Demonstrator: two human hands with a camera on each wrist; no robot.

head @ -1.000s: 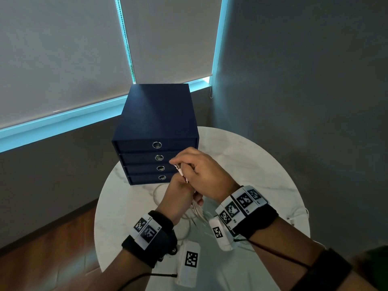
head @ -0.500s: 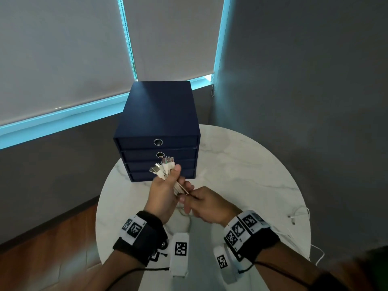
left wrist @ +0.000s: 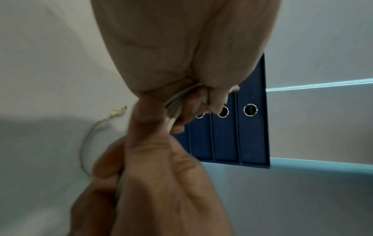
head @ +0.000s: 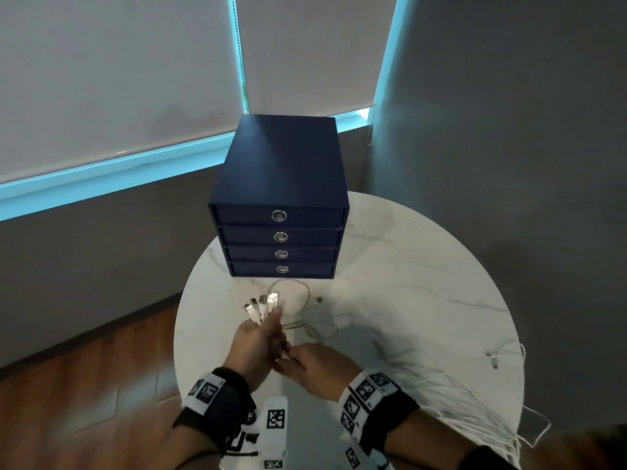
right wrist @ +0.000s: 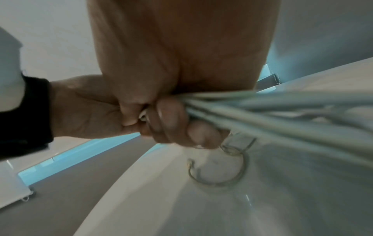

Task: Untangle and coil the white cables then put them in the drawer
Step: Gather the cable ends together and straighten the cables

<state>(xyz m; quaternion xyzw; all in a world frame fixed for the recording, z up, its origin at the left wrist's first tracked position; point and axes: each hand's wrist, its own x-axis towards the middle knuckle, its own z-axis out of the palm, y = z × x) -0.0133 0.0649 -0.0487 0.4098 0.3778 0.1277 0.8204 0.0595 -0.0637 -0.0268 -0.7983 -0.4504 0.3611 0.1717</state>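
Several white cables (head: pixel 475 405) are gathered in one bunch. My left hand (head: pixel 271 322) grips the bunch just below its USB plugs (head: pixel 260 305), which fan out upward. My right hand (head: pixel 292 360) holds the same strands directly under the left one, fingers curled round them (right wrist: pixel 262 115). From there the strands run right, over the table edge. One loose cable loop (head: pixel 307 313) with a small connector lies on the round marble table (head: pixel 424 283). The dark blue drawer unit (head: pixel 279 198) stands behind, all its drawers closed.
Another small connector (head: pixel 493 361) lies near the table's right edge. A grey wall rises close on the right, and window blinds hang behind the drawer unit. Wooden floor shows to the left of the table.
My right hand has come down from above the left hand to just below it on the bunch. Both hands have dropped lower and nearer to me, away from the drawer fronts.
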